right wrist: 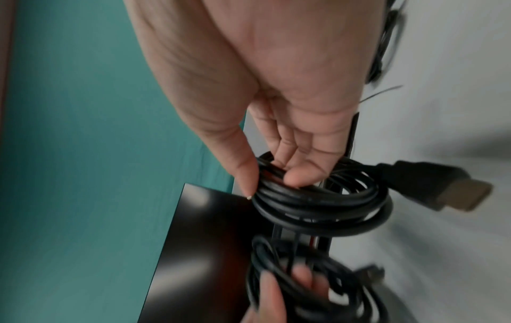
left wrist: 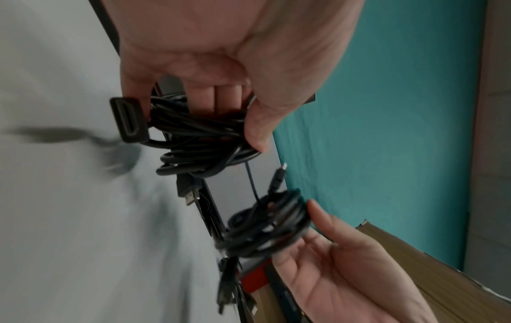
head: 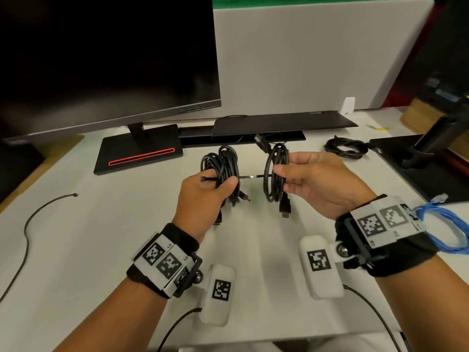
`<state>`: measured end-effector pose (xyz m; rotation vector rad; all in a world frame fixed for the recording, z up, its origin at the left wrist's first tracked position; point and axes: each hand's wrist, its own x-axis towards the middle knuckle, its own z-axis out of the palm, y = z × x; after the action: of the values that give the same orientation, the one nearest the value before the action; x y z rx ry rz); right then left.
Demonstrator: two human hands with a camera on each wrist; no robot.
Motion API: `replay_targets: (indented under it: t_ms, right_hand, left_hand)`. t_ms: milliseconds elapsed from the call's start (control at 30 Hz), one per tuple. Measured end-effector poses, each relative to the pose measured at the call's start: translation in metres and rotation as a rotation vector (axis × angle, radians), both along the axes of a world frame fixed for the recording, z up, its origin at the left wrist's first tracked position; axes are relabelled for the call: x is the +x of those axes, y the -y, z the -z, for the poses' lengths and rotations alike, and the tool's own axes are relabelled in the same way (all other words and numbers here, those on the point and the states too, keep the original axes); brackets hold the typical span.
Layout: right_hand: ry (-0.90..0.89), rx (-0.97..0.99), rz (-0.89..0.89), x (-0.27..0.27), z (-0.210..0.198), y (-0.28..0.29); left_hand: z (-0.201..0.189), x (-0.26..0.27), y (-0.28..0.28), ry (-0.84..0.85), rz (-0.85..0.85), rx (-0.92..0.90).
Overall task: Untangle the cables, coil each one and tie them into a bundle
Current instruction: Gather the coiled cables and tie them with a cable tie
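My left hand grips a thick bundle of coiled black cables above the white desk; plugs hang below it. In the left wrist view my left hand curls round this bundle. To the right, my right hand pinches a smaller black coil between thumb and fingers; the coil has an HDMI plug hanging down. The right wrist view shows that hand on the coil. A thin black strand runs between the two coils.
Another black cable coil lies at the back right. A blue cable coil sits beside my right wrist. A monitor on its stand base and a flat black bar stand behind. A loose thin cord curves at left.
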<state>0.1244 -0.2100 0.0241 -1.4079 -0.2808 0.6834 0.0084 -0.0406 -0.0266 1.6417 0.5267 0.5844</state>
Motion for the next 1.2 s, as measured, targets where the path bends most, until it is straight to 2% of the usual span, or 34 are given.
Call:
replay_targets:
  t_ms: [100, 200, 367, 533, 600, 633, 733, 800, 867, 933, 1000, 1067, 1200]
  right_hand:
    - [0.036, -0.054, -0.003, -0.008, 0.001, -0.015]
    - [0.014, -0.074, 0.073, -0.011, 0.001, -0.024]
    - [0.018, -0.095, 0.157, -0.014, 0.004, -0.029]
    - [-0.114, -0.042, 0.114, -0.015, 0.010, -0.031]
    - [-0.095, -0.070, 0.104, -0.018, 0.012, -0.033]
    - [-0.011, -0.124, 0.101, -0.019, 0.015, -0.034]
    - [0.433, -0.335, 0.111, -0.026, 0.022, -0.037]
    - [0.656, -0.418, 0.073, -0.028, 0.029, -0.039]
    - [0.789, -0.487, 0.042, -0.032, 0.035, -0.037]
    - [0.848, -0.375, 0.167, -0.037, 0.036, -0.028]
    - [0.853, -0.241, 0.319, -0.036, 0.035, -0.013]
    - [0.739, -0.268, 0.375, -0.027, 0.036, 0.002]
    - [0.378, -0.446, 0.079, -0.016, 0.043, 0.006]
  left_hand:
    - [-0.001, -0.001, 0.008, 0.029, 0.117, -0.023]
    - [-0.002, -0.003, 0.009, 0.036, 0.202, -0.086]
    - [-0.003, -0.003, 0.008, 0.024, 0.229, -0.114]
    - [0.001, -0.001, 0.012, 0.006, 0.250, -0.217]
    - [0.003, 0.000, 0.015, 0.010, 0.258, -0.229]
    - [0.003, 0.000, 0.015, 0.014, 0.246, -0.210]
    - [0.005, 0.001, 0.016, 0.042, 0.194, -0.190]
    - [0.004, 0.002, 0.015, 0.049, 0.151, -0.218]
    - [0.005, 0.002, 0.011, 0.015, 0.083, -0.252]
    - [0.006, 0.001, 0.005, -0.028, 0.016, -0.285]
    - [0.006, 0.000, -0.001, -0.049, -0.027, -0.338]
    - [0.004, 0.000, -0.005, -0.044, -0.037, -0.384]
    - [-0.003, 0.001, -0.008, -0.025, 0.004, -0.412]
